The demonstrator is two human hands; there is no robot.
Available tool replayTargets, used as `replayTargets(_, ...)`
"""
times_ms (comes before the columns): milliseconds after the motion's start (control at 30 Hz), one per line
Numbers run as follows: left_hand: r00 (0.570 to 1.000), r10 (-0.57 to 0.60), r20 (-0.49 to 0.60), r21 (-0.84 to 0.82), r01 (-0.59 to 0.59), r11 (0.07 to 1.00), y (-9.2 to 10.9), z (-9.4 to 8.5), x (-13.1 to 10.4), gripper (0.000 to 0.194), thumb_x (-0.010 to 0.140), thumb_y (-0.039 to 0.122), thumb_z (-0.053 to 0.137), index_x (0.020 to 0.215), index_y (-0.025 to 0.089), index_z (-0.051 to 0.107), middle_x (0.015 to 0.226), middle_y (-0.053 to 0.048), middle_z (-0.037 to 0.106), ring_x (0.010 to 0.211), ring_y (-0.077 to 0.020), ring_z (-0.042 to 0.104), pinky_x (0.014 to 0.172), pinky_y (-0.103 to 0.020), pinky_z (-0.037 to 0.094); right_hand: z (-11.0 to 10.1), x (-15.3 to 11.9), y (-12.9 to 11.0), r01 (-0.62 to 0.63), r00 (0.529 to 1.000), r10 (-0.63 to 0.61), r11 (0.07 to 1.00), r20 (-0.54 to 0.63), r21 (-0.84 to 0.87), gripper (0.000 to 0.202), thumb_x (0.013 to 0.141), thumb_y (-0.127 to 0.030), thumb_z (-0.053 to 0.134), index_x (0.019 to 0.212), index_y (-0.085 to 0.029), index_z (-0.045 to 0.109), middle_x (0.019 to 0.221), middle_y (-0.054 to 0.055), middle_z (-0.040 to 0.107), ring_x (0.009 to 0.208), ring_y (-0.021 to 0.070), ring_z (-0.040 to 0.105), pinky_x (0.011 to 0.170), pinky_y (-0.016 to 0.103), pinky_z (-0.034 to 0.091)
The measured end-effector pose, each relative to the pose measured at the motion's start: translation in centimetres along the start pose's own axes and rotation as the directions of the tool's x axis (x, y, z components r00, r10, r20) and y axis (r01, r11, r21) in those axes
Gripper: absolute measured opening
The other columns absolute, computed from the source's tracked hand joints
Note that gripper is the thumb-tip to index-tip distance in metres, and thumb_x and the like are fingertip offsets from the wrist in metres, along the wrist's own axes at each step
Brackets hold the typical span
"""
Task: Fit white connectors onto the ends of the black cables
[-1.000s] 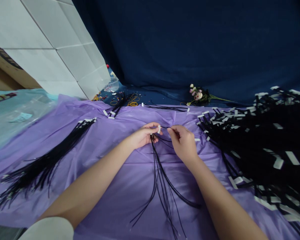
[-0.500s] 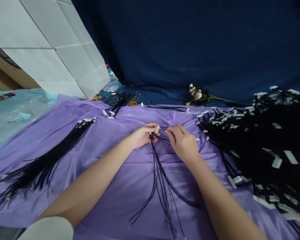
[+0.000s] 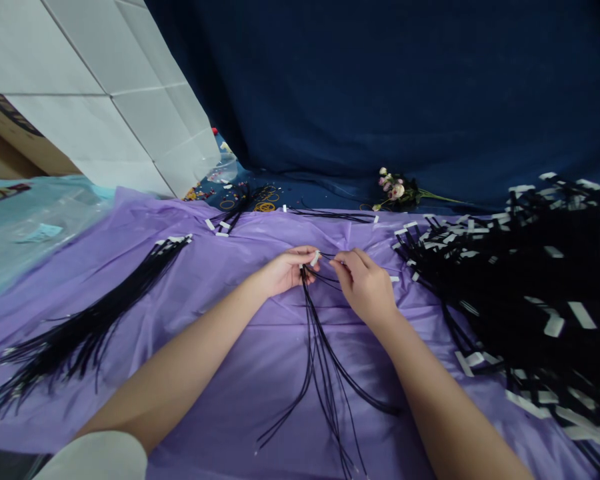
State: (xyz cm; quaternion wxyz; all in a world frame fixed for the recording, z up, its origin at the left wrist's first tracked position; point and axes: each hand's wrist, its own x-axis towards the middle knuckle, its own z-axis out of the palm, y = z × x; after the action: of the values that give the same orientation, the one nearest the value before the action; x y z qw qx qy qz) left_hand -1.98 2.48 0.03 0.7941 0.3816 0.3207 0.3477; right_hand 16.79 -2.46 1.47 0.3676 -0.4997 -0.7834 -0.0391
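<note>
Plastic-looking white connector (image 3: 315,259), smooth black wires (image 3: 307,297), softly glossy purple sheet (image 3: 220,373), matt blue cloth (image 3: 380,87)

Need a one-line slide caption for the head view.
The left hand holds a white connector while the right hand pinches a thin black wire over a wrinkled purple sheet.

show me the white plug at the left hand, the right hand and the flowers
White plug (image 3: 315,258): head view, middle of its body
Right hand (image 3: 368,285): head view, middle of the hand
Flowers (image 3: 397,192): head view, a pale pink bloom
</note>
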Motion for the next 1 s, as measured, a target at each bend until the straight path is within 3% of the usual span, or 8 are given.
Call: replayTargets(1000,1.0,0.008,-0.02,-0.049,-0.009,0.999,0.11,0.32,-0.12,0.012,0.075,0.018,0.065,0.086,0.013,0.062,0.07,-0.003,0.059,0.057,-0.0104,0.057,0.051,-0.022,0.046,-0.08,-0.03,0.35,-0.028,0.999,0.026,0.996,0.035,0.08,0.021,0.095,-0.03,0.045,0.093,-0.019,0.063,0.086,0.006,0.066,0.077,0.0165,0.063,0.065,0.024,0.043)
